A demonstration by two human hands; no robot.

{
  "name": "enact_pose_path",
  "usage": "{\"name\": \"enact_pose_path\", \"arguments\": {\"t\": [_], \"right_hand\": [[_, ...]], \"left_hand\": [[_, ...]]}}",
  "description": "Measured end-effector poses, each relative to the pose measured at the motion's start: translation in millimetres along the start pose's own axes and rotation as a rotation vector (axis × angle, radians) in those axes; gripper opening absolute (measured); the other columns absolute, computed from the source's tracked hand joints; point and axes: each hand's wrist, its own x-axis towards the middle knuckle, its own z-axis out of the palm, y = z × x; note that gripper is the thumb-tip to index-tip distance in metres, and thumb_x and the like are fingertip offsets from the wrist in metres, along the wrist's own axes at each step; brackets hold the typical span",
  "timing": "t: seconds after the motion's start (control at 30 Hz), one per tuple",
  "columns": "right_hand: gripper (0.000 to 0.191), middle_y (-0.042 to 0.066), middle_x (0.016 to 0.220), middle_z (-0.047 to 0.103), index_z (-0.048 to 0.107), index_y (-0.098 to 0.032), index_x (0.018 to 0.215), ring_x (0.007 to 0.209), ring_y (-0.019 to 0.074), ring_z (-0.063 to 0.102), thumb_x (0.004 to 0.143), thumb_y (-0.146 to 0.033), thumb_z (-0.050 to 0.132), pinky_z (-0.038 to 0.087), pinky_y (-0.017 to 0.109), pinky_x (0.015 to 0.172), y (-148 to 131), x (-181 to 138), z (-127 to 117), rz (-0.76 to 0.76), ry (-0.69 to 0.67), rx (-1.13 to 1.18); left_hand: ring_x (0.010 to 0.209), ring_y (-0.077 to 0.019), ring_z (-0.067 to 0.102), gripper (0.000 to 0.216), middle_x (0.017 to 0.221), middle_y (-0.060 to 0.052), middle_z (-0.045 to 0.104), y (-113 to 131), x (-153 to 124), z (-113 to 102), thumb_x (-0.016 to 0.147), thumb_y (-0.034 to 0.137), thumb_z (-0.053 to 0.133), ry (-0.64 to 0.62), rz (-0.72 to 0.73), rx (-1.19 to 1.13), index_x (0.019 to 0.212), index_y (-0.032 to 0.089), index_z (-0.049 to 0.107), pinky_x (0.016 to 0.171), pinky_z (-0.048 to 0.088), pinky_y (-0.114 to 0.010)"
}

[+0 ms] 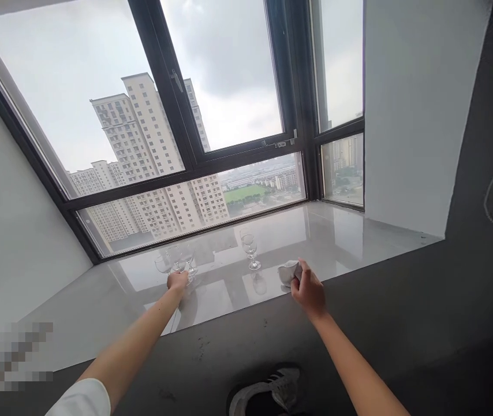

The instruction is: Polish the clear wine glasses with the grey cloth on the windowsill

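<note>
My left hand (178,281) reaches out over the glossy window sill (337,237) and closes round a small stemmed glass (180,266) in a group of clear glasses (190,261) at the left. Another stemmed glass (250,249) stands alone in the middle of the sill. My right hand (309,290) is closed on a small white pitcher (288,271), which rests on the sill near its front edge.
A large dark-framed window (186,167) rises behind the sill, with tower blocks outside. A white wall (406,110) bounds the sill on the right and another on the left. A dark grey wall face (402,323) drops below the sill. My shoe (268,396) shows at the bottom.
</note>
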Motion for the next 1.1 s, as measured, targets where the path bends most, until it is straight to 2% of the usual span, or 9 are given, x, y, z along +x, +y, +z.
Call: {"name": "enact_pose_path", "arguments": {"t": [0.13,0.23,0.43,0.5,0.6,0.7,0.77,0.97,1.1], "right_hand": [[0.057,0.018,0.115,0.065,0.034,-0.015,0.142,0.103,0.0327,0.066,0.086,-0.016,0.043,0.058,0.044,0.074,0.7,-0.6,1.5,0.02,-0.007,-0.001],[0.058,0.018,0.114,0.066,0.034,-0.015,0.141,0.102,0.0327,0.066,0.085,-0.016,0.044,0.058,0.045,0.076,0.7,-0.1,2.0,0.017,-0.003,-0.002],[0.057,0.018,0.112,0.066,0.034,-0.014,0.142,0.1,0.0323,0.067,0.085,-0.016,0.043,0.058,0.045,0.073,-2.1,1.5,-1.4,0.014,-0.005,-0.018],[0.056,0.018,0.113,0.066,0.034,-0.014,0.141,0.102,0.0326,0.066,0.087,-0.016,0.042,0.058,0.044,0.072,-3.5,1.7,-3.3,0.018,-0.022,-0.017],[0.054,0.019,0.116,0.065,0.034,-0.014,0.141,0.105,0.0327,0.065,0.087,-0.015,0.042,0.058,0.043,0.073,-4.7,1.8,-5.1,0.031,-0.039,-0.008],[0.056,0.018,0.116,0.065,0.033,-0.015,0.141,0.105,0.0315,0.064,0.086,-0.015,0.042,0.057,0.044,0.077,-4.7,2.0,-5.1,0.033,-0.044,0.006],[0.057,0.017,0.115,0.065,0.032,-0.015,0.142,0.104,0.0306,0.064,0.086,-0.014,0.042,0.057,0.044,0.079,-4.3,2.2,-4.5,0.031,-0.045,0.013],[0.056,0.016,0.115,0.065,0.033,-0.015,0.141,0.103,0.0301,0.064,0.085,-0.014,0.042,0.056,0.043,0.079,-3.6,2.2,-3.1,0.041,-0.04,0.009],[0.057,0.017,0.117,0.064,0.033,-0.015,0.141,0.106,0.0307,0.063,0.085,-0.014,0.042,0.056,0.044,0.081,-3.8,1.9,-3.4,0.041,-0.044,0.017]], "left_hand": [[0.065,-0.0227,0.062,0.021,0.054,-0.003,0.06,-1.4,-9.5,5.0,0.077,0.036,0.06,-0.117,0.053,-0.035,0.061,0.021,0.062,0.06,0.042,-0.03],[0.066,-0.0197,0.061,0.023,0.06,-0.002,0.064,7.2,-29.0,24.1,0.076,0.039,0.06,-0.263,0.179,-0.123,0.065,0.02,0.066,0.062,0.042,-0.028],[0.081,-0.0191,0.066,0.042,0.088,-0.007,0.075,48.6,-72.1,73.0,0.076,0.058,0.064,-0.604,0.397,-0.358,0.082,0.018,0.073,0.069,0.047,-0.027],[0.081,-0.0197,0.066,0.049,0.088,-0.008,0.074,61.7,-80.0,85.2,0.073,0.064,0.067,-0.713,0.435,-0.437,0.084,0.016,0.072,0.066,0.046,-0.026],[0.07,-0.0161,0.061,0.058,0.078,-0.006,0.07,74.1,-86.1,98.5,0.069,0.071,0.069,-0.835,0.459,-0.549,0.084,0.014,0.069,0.057,0.037,-0.023],[0.058,-0.0109,0.052,0.063,0.069,-0.003,0.066,79.4,-86.9,106.2,0.068,0.073,0.068,-0.849,0.454,-0.56,0.086,0.013,0.069,0.054,0.031,-0.023],[0.057,-0.0104,0.05,0.065,0.067,-0.002,0.065,81.2,-85.3,109.0,0.068,0.074,0.069,-0.848,0.45,-0.553,0.089,0.013,0.07,0.054,0.031,-0.023],[0.071,-0.0166,0.06,0.062,0.08,-0.007,0.071,83.8,-79.6,115.9,0.066,0.073,0.07,-0.836,0.457,-0.544,0.083,0.013,0.069,0.065,0.042,-0.028],[0.072,-0.0177,0.062,0.058,0.08,-0.007,0.072,82.2,-79.6,122.7,0.072,0.07,0.065,-0.817,0.477,-0.51,0.086,0.014,0.068,0.067,0.044,-0.03]]}}
